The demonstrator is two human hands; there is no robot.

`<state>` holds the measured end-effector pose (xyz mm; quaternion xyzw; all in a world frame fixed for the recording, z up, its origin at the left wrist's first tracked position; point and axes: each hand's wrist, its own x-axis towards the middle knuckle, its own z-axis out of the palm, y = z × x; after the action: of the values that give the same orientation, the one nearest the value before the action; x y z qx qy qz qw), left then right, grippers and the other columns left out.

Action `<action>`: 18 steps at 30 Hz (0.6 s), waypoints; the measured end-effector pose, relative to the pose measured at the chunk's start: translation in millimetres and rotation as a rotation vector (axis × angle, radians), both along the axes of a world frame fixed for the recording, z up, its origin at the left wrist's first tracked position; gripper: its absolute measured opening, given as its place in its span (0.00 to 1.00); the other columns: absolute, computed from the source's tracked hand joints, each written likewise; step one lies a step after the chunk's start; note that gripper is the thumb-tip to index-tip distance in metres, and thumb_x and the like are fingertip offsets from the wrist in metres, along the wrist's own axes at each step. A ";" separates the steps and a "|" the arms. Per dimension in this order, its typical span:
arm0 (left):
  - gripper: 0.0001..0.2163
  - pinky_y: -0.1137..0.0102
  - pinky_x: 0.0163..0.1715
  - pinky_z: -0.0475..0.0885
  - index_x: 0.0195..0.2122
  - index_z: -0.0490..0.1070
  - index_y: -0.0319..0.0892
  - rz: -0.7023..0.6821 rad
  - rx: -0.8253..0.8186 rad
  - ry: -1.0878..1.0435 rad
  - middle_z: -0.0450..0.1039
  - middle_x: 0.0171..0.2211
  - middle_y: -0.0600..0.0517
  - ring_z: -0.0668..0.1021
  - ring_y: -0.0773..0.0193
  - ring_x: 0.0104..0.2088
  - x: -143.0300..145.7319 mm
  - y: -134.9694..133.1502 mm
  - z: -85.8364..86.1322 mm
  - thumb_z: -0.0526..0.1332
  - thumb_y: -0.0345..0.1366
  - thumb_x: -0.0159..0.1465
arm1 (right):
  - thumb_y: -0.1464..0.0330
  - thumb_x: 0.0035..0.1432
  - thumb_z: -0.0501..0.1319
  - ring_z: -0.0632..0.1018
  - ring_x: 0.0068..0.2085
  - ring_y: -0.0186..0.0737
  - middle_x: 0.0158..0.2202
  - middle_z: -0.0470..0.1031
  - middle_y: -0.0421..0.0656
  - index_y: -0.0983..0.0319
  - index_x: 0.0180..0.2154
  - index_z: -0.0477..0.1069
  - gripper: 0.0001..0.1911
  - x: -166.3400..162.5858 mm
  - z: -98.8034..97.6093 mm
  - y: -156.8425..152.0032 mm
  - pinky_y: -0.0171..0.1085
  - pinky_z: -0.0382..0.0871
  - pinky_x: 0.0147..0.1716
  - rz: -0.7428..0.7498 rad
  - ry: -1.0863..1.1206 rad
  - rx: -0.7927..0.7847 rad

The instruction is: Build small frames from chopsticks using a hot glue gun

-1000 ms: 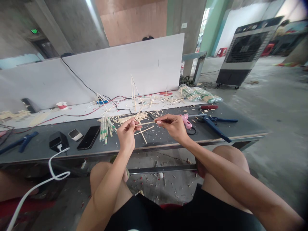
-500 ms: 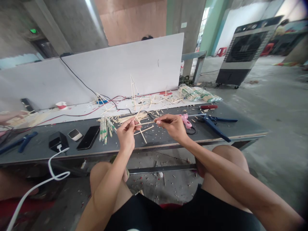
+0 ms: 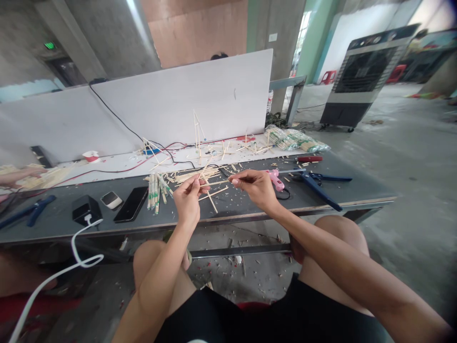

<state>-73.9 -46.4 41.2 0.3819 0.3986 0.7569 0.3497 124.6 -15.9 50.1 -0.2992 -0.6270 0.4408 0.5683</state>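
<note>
Crossed thin wooden sticks are in my left hand, pinched between thumb and fingers above the table's front edge. One wooden stick runs sideways from there toward my right hand. The right thumb and fingertips are closed at that stick's far end; the exact contact there is too small to make out. Behind my hands lies a pile of loose wooden sticks. A pink glue gun rests just beyond the right hand.
Blue-handled pliers and a red-handled tool lie right. Wrapped stick bundles, a phone and a black box with a white cable stand left. Stick frames stand by the white board. A co-worker's hand shows far left.
My hands and the sticks hold almost the same position. At the far left, the co-worker's hand has shifted slightly.
</note>
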 end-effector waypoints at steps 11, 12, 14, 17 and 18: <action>0.16 0.71 0.28 0.74 0.39 0.81 0.37 0.005 -0.004 -0.002 0.79 0.29 0.48 0.81 0.65 0.25 0.7 -0.4 0.9 0.75 0.40 0.52 | 0.63 0.53 0.70 0.78 0.32 0.38 0.34 0.83 0.43 0.58 0.34 0.83 0.07 -1.4 -2.6 -0.3 0.39 0.71 0.30 0.005 0.016 -0.009; 0.16 0.71 0.28 0.74 0.39 0.81 0.38 0.006 -0.003 0.000 0.79 0.29 0.49 0.81 0.65 0.25 0.6 -0.5 0.9 0.75 0.40 0.52 | 0.63 0.53 0.70 0.78 0.32 0.38 0.34 0.82 0.43 0.58 0.34 0.83 0.07 -1.6 -3.1 -0.5 0.39 0.71 0.30 0.007 0.019 -0.010; 0.16 0.71 0.27 0.74 0.39 0.81 0.37 0.008 -0.002 0.000 0.79 0.28 0.49 0.81 0.65 0.25 0.4 -0.6 0.9 0.75 0.40 0.52 | 0.63 0.53 0.70 0.78 0.32 0.38 0.33 0.82 0.43 0.57 0.34 0.82 0.06 -2.0 -3.8 -0.7 0.39 0.71 0.30 0.010 0.029 -0.003; 0.15 0.71 0.27 0.74 0.39 0.81 0.37 0.010 -0.003 -0.003 0.79 0.28 0.49 0.81 0.64 0.25 0.2 -0.6 0.9 0.75 0.40 0.52 | 0.63 0.53 0.70 0.78 0.33 0.39 0.33 0.82 0.43 0.57 0.34 0.82 0.06 -2.4 -4.3 -0.8 0.39 0.72 0.31 0.005 0.030 0.007; 0.15 0.70 0.27 0.74 0.39 0.81 0.37 0.011 -0.004 -0.001 0.79 0.28 0.49 0.81 0.64 0.25 0.1 -0.6 0.8 0.74 0.40 0.52 | 0.63 0.53 0.70 0.79 0.34 0.39 0.33 0.82 0.43 0.57 0.33 0.82 0.06 -2.5 -4.3 -0.8 0.40 0.72 0.31 0.003 0.025 0.005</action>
<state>-73.8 -47.0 42.0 0.3788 0.4020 0.7581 0.3466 122.2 -16.7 45.8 -0.2912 -0.6214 0.4438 0.5763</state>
